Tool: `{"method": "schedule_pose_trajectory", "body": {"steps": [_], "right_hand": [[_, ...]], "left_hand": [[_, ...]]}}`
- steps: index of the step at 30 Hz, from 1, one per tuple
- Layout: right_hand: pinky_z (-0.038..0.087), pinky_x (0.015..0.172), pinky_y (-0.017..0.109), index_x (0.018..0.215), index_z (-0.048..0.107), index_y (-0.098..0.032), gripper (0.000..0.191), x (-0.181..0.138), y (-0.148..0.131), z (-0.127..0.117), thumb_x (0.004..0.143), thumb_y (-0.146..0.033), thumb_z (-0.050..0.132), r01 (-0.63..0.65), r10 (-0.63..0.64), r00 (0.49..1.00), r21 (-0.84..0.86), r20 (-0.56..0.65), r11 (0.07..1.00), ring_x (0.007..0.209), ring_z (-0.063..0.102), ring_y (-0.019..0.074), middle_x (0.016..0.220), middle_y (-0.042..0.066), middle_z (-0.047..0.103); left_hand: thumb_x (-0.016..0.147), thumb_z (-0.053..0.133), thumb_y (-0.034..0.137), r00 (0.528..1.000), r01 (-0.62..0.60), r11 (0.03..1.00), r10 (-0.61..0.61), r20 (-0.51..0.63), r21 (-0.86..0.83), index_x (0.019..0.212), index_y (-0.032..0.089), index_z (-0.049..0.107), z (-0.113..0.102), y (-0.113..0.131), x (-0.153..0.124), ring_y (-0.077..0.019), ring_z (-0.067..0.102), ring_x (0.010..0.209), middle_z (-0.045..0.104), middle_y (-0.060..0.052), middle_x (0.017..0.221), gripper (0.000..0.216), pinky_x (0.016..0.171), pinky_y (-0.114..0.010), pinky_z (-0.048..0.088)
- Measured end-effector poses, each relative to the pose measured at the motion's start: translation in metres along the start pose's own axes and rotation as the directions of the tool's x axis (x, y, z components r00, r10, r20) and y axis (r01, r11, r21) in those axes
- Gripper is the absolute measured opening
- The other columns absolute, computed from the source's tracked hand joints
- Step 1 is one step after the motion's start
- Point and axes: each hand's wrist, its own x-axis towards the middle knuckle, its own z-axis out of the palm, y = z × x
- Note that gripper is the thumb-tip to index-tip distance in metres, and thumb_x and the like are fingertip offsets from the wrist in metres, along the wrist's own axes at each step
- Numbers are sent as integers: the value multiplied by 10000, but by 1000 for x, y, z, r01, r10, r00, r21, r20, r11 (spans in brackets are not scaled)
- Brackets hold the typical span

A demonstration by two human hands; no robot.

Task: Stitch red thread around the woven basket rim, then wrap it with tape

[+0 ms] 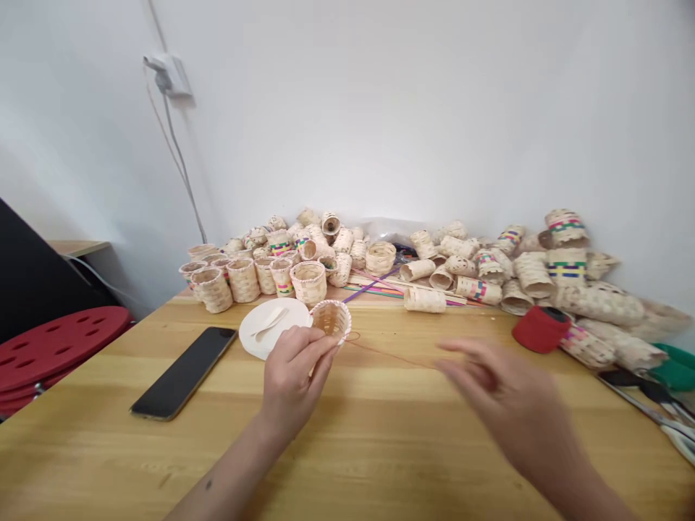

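My left hand (296, 369) is closed on the near rim of a small woven bamboo basket (332, 320). The basket is tilted so its opening faces me, and pink-and-white binding wraps its rim. A thin reddish thread (388, 352) runs from that rim across to my right hand (496, 398). Smeared by motion, the right hand has thumb and fingers drawn together at the thread's end. Whether a needle is there too cannot be made out. Behind my left hand lies a white round disc (253, 329) with a pale folded strip (271, 323) on it.
A black phone (184, 373) lies left on the wooden table (369, 449). Finished-rim baskets (243, 281) stand at back left. Loose woven cylinders (425, 299) pile along the wall. Coloured strips (374, 288) lie between. At right are a red object (540, 329) and scissors (676, 427).
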Motion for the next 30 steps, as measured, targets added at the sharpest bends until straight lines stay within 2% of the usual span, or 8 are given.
{"method": "schedule_pose_trajectory", "body": {"steps": [2,5,9,15,19,23,25,30], "right_hand": [[376,466,247,1024,659,-217,228,11,-8,35,848,-347,597,3,-3,995,6,96,1000,463,488,131,523,-46,505],[354,483,237,1103,634,-218,279,27,-19,76,843,-319,613,-31,20,976,45,215,998,519,522,135,568,-47,534],[399,589,240,953,660,-219,129,26,-26,95,880,-294,585,44,-63,979,99,196,994,675,588,148,723,-8,632],[360,584,265,787,638,-196,272,9,-30,93,954,-229,426,317,-321,935,54,150,947,619,518,149,662,25,576],[356,581,243,783,600,-191,185,9,-27,91,919,-217,478,118,-157,960,172,234,978,606,509,129,656,-4,557],[306,483,212,701,534,-191,220,4,-27,82,897,-286,507,-158,34,924,298,382,941,508,410,103,556,-48,439],[308,481,206,687,508,-193,244,-2,-33,72,903,-304,492,-173,34,926,343,377,923,513,406,103,559,-46,433],[358,487,211,691,502,-220,303,-22,-52,38,934,-391,442,-10,-162,949,538,271,843,516,453,114,585,-31,477]], "left_hand": [[837,585,89,1000,-10,1000,10,-1,-3,933,164,638,-1,0,0,-156,550,746,620,-41,802,133,664,-293,423],[842,575,87,1000,-20,1000,20,5,-4,941,166,635,-2,-2,1,-156,544,746,623,-44,806,141,657,-294,421],[834,585,93,1000,-25,1000,25,5,17,939,171,638,-3,-3,1,-158,544,735,632,-44,801,141,653,-301,424],[848,571,131,999,26,998,-25,-22,57,922,181,652,-3,-1,1,-163,569,742,639,-40,787,121,669,-302,442],[843,580,138,998,40,998,-38,-45,42,921,177,655,-4,0,1,-164,572,754,635,-41,796,115,686,-304,452],[840,585,136,996,51,998,-47,-75,48,907,168,655,-5,-4,3,-161,571,746,632,-44,794,103,676,-297,458],[848,575,151,995,67,996,-61,-83,62,893,169,658,-5,-7,4,-161,575,742,634,-45,786,96,673,-297,461],[864,558,196,995,99,993,-97,-25,66,858,172,669,-2,-8,4,-171,588,741,653,-54,781,113,675,-309,457]]}}
